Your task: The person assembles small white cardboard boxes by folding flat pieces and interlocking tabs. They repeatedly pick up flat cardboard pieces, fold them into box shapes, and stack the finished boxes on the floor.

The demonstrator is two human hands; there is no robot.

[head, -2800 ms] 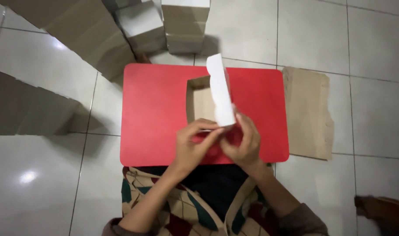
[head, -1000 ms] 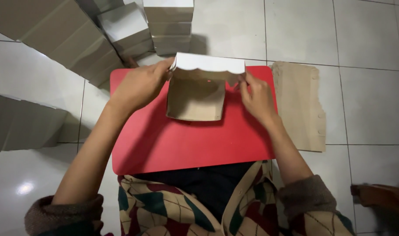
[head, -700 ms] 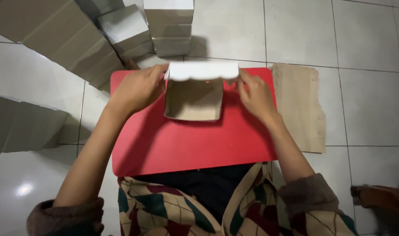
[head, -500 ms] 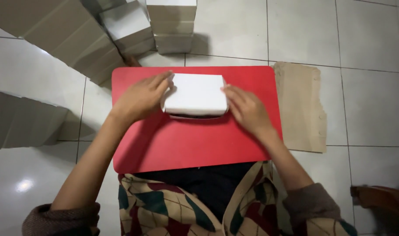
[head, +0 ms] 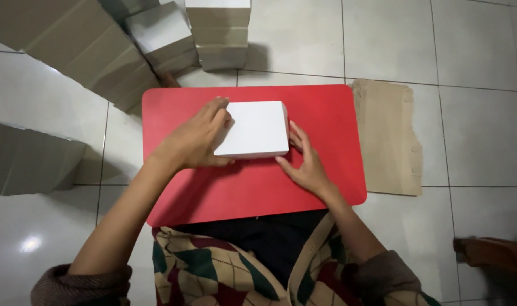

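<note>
White box (head: 252, 129), closed, mid-frame on red table (head: 326, 187): left hand (head: 197, 139) and right hand (head: 306, 161) are pressing its sides, open-palmed, nothing clasped.

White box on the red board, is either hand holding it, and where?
Both touch the closed white box: left hand lies against its left side, right hand presses its lower right edge. It rests on the red board, not lifted.

The white box (head: 254, 129) is closed, its lid flat and plain on top. It is a low rectangular box and lies flat on the red tray (head: 332, 119), a little behind the tray's middle, with its long sides almost parallel to the tray's far edge. My hands touch its two short sides.
</note>
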